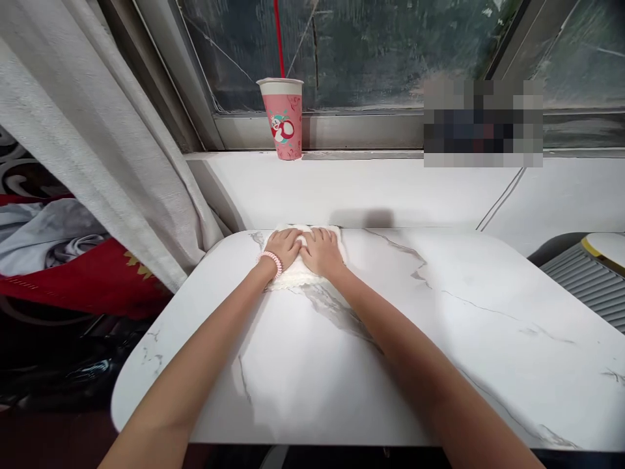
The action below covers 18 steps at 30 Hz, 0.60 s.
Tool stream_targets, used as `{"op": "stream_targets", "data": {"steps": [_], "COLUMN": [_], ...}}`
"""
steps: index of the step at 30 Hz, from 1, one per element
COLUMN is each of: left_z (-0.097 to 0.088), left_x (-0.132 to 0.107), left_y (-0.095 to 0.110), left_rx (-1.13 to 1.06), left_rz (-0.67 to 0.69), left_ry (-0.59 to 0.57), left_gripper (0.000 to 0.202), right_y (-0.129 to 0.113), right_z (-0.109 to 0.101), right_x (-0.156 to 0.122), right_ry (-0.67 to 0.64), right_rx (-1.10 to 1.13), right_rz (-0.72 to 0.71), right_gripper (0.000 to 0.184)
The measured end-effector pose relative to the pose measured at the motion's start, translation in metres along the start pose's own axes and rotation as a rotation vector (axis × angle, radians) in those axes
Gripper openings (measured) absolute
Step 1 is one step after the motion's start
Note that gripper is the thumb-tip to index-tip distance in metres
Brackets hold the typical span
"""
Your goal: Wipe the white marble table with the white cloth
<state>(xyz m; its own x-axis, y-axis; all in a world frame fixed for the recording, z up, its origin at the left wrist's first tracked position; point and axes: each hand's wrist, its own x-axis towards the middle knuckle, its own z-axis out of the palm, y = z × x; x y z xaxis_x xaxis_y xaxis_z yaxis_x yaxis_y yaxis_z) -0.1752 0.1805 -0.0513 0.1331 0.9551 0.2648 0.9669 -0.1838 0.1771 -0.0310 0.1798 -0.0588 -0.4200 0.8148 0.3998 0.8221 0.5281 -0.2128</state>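
A white cloth (297, 279) lies spread on the white marble-patterned table (312, 378), close to its far edge by the wall. Flat on the cloth's left part rests my left hand (284, 247), fingers stretched forward, with a pink beaded bracelet at the wrist. My right hand (322, 252) presses flat on the right part of the same cloth, its fingers apart. Both hands lie side by side, almost touching at the fingers and thumbs. Parts of the cloth are hidden under them.
A pink paper cup (288, 127) with a red straw stands on the window ledge. On the left hangs a pale curtain (112, 130), beside a red bag (92, 277) with grey fabric. At the right stands a ribbed grey object (581, 277). A blurred patch covers part of the ledge.
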Motion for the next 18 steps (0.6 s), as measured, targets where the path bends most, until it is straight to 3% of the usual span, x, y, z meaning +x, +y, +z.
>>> {"op": "stream_targets", "data": {"steps": [4, 13, 18], "left_z": [-0.007, -0.032, -0.044], "left_x": [-0.043, -0.171, -0.199], "left_y": [0.008, 0.026, 0.025], "left_rx": [0.001, -0.008, -0.022], "left_rz": [0.027, 0.064, 0.076], "left_ry": [0.001, 0.059, 0.033], "left_gripper": [0.040, 0.046, 0.047], "right_y": [-0.022, -0.072, -0.089], "right_z": [-0.013, -0.049, -0.059], "right_x": [-0.037, -0.135, -0.155], "right_ry": [-0.009, -0.138, -0.208], "right_rx": [0.022, 0.224, 0.320], "right_rz": [0.011, -0.053, -0.092], "right_gripper": [0.041, 0.049, 0.053]}}
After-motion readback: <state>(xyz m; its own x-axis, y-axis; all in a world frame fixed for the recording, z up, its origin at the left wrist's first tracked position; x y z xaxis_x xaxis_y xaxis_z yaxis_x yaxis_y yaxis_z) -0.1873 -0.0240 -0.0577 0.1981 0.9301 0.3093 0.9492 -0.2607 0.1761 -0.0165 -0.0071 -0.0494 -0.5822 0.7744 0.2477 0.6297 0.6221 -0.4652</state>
